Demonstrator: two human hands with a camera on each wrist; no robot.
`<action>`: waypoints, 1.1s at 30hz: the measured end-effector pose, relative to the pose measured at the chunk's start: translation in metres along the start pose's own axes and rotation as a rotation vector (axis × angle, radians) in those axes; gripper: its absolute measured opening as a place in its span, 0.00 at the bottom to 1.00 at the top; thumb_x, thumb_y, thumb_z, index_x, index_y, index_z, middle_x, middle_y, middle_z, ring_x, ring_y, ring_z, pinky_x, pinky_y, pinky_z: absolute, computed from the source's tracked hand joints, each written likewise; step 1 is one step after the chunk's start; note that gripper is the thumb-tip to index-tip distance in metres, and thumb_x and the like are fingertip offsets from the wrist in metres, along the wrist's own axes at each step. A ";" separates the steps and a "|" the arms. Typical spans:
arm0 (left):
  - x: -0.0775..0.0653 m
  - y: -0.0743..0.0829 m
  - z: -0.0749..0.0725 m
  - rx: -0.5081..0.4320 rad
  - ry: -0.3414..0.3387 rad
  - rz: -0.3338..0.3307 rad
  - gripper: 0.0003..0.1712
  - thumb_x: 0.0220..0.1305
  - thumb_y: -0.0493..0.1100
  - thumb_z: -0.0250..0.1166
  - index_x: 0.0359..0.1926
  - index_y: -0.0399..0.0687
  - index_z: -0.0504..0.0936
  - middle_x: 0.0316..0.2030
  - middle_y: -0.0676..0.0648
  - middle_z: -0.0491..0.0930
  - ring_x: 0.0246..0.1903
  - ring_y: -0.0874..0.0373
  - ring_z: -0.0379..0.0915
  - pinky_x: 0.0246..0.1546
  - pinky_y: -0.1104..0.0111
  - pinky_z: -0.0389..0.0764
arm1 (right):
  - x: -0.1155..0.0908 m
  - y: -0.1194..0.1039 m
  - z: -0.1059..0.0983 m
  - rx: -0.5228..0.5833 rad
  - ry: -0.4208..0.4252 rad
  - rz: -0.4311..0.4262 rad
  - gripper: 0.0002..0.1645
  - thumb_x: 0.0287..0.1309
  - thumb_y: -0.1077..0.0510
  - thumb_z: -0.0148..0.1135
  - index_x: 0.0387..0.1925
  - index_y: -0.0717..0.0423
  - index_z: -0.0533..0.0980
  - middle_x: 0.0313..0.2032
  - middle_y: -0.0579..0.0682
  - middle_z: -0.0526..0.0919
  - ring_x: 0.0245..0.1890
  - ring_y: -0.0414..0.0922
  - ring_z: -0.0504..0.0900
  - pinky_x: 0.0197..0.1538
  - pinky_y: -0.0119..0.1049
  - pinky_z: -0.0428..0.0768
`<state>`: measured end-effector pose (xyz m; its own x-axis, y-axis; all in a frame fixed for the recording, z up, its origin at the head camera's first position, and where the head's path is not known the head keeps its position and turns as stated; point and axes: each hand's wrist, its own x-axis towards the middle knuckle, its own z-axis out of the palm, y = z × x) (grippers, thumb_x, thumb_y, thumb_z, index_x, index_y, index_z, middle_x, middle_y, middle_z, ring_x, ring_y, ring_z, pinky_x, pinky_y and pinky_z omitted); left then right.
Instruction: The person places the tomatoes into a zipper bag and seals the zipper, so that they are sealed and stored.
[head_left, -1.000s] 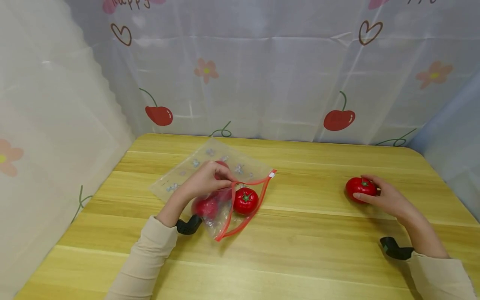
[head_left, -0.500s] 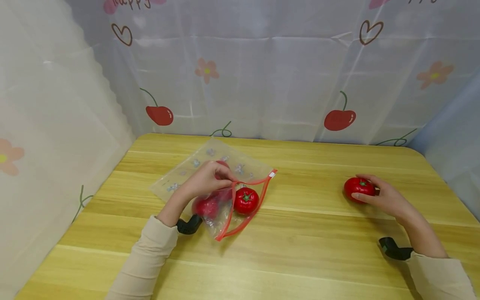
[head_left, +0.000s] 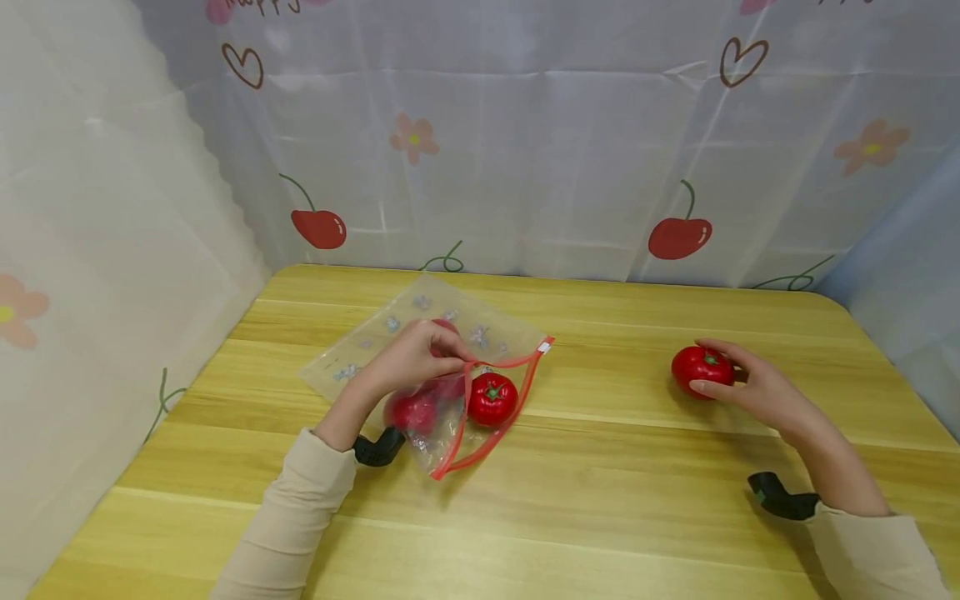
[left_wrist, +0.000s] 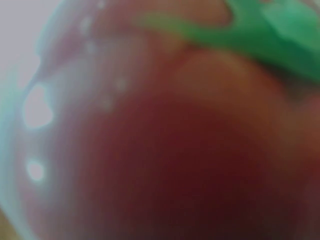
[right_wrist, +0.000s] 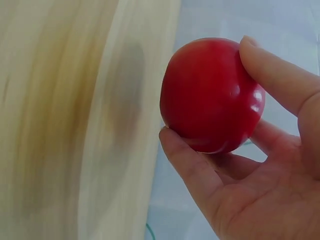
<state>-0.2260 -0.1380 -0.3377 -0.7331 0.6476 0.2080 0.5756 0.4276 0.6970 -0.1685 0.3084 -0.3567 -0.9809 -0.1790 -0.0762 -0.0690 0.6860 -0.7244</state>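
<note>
On the left half of the table lies a clear zip bag [head_left: 390, 333] with a red zip edge, its mouth spread toward the right. My left hand [head_left: 416, 358] pinches the upper edge of that mouth. Just inside the opening sits a red tomato [head_left: 492, 399] with a green stem. More red tomatoes [head_left: 414, 412] show through the film, partly hidden by my left hand. In the left wrist view a blurred tomato [left_wrist: 165, 140] fills the frame. My right hand [head_left: 757, 387] holds another tomato [right_wrist: 210, 95] between thumb and fingers, raised over the table at the right.
The wooden table [head_left: 600, 500] has rounded back corners. A pale curtain [head_left: 525, 167] printed with cherries, flowers and hearts hangs behind it and along both sides. Black wrist cameras sit under the left wrist [head_left: 378, 447] and the right wrist [head_left: 783, 497].
My right hand has lifted the tomato slightly and carried it a little to the left. The left hand and the bag stay where they were.
</note>
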 end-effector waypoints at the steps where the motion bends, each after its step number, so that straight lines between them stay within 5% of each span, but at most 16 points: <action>1: 0.000 0.000 0.000 -0.001 0.000 0.000 0.04 0.55 0.33 0.68 0.33 0.39 0.87 0.29 0.54 0.81 0.28 0.60 0.71 0.28 0.68 0.75 | 0.000 -0.002 0.000 -0.004 0.001 -0.004 0.41 0.61 0.52 0.60 0.68 0.67 0.54 0.59 0.73 0.58 0.52 0.68 0.62 0.46 0.52 0.72; 8: 0.000 0.000 0.000 0.004 0.001 -0.003 0.04 0.55 0.33 0.68 0.33 0.40 0.87 0.28 0.54 0.81 0.28 0.60 0.72 0.28 0.68 0.75 | 0.000 -0.014 0.004 -0.036 0.000 -0.045 0.42 0.60 0.52 0.62 0.68 0.65 0.55 0.59 0.72 0.62 0.53 0.66 0.65 0.46 0.49 0.73; 15: 0.000 0.000 0.000 0.006 0.002 -0.004 0.04 0.55 0.33 0.68 0.33 0.39 0.87 0.28 0.54 0.81 0.28 0.60 0.72 0.28 0.68 0.76 | -0.002 -0.029 0.015 -0.014 -0.013 -0.098 0.43 0.57 0.54 0.65 0.68 0.65 0.57 0.58 0.71 0.63 0.52 0.65 0.66 0.42 0.36 0.76; 33: -0.001 0.001 0.001 0.005 0.009 -0.016 0.04 0.55 0.32 0.68 0.33 0.41 0.87 0.28 0.55 0.81 0.27 0.60 0.71 0.27 0.68 0.76 | -0.005 -0.068 0.063 0.063 -0.088 -0.166 0.44 0.52 0.54 0.69 0.65 0.66 0.60 0.57 0.69 0.66 0.55 0.66 0.66 0.45 0.50 0.77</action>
<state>-0.2236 -0.1377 -0.3378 -0.7455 0.6350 0.2025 0.5654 0.4415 0.6967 -0.1478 0.2179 -0.3499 -0.9371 -0.3490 -0.0102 -0.2139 0.5968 -0.7734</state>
